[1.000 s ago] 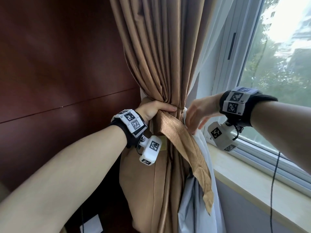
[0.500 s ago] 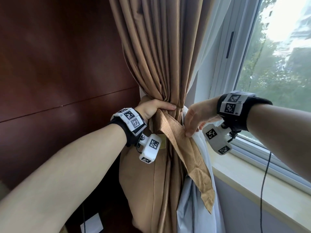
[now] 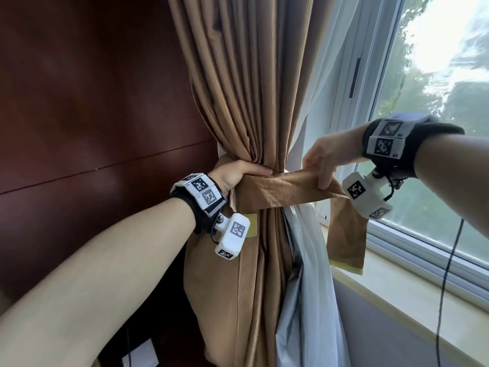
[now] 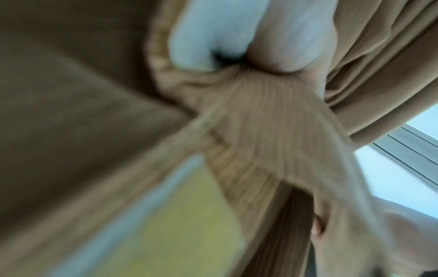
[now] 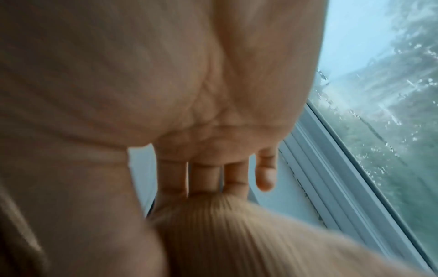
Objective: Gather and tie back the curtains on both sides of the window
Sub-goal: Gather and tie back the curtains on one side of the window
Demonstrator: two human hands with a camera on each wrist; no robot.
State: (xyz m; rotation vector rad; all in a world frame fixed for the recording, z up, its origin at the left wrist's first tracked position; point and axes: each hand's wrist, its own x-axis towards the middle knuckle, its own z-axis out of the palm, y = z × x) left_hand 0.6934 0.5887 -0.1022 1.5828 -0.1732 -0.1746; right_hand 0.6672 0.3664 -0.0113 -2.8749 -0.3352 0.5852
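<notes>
A tan curtain [image 3: 246, 83] hangs bunched at the window's left side, with a pale lining [image 3: 309, 282] showing below. My left hand [image 3: 238, 174] grips the gathered folds and one end of the ribbed tan tie-back band [image 3: 280, 189] at the waist of the bundle. My right hand [image 3: 321, 160] pinches the band between thumb and fingers and holds it stretched out to the right, level with the left hand. The band's loose end [image 3: 346, 242] hangs below my right hand. The right wrist view shows my fingers [image 5: 203, 176] on the band [image 5: 237, 234]. The blurred left wrist view shows the band [image 4: 260, 120] fanning from my grip.
A dark wood wall panel [image 3: 92, 115] stands left of the curtain. The window [image 3: 436, 88] and its white frame are at the right, over a pale sill [image 3: 402, 295]. A black cable [image 3: 447, 282] hangs from my right wrist.
My right hand took hold of the hanging tie-back band, then lifted it and pulled it out to the right until it is level. My left hand has kept its grip.
</notes>
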